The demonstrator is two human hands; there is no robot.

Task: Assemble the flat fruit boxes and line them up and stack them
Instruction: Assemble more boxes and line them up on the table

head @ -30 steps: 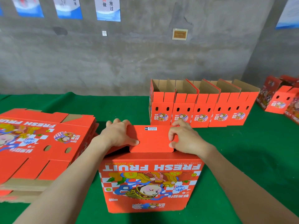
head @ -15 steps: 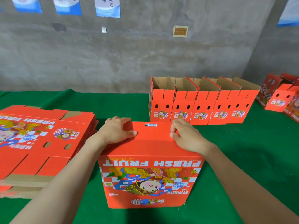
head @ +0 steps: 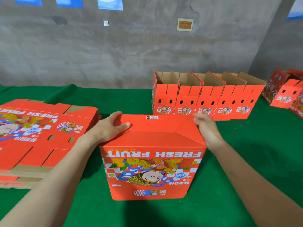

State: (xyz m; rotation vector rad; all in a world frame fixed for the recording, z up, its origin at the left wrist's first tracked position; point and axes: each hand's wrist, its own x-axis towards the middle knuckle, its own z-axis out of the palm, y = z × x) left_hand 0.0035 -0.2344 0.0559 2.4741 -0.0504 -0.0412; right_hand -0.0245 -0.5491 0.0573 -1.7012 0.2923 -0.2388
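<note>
Red fruit box [head: 152, 169] upside down at the middle of the green table [head: 246, 161], "FRESH FRUIT" lettering and cartoon print inverted on the near face, bottom flaps folded flat and closed on top, small barcode label [head: 152, 117] at the far edge of that top. Left hand [head: 106, 130] clamped on the box's far left top corner, thumb [head: 124, 125] laid across the top flap, fingers wrapped over the far edge. Right hand [head: 207, 131] against the box's right top edge near the far corner, fingers loosely straight and blurred, gripping nothing; contact with the cardboard likely but hard to confirm. Hands well apart, one at each side of the box. To the left, touching the table, a stack of flat boxes [head: 32, 131] with the same print facing up, near the left forearm. Beyond the box and to the right, a row of assembled boxes [head: 203, 102] standing side by side, tops open, brown insides showing, side walls touching. Further right, at the frame's edge, more red boxes [head: 285, 95], partly cut off. Behind everything a bare grey wall [head: 114, 54] with blue posters [head: 109, 3] along the top and a small framed plaque [head: 185, 25]
</note>
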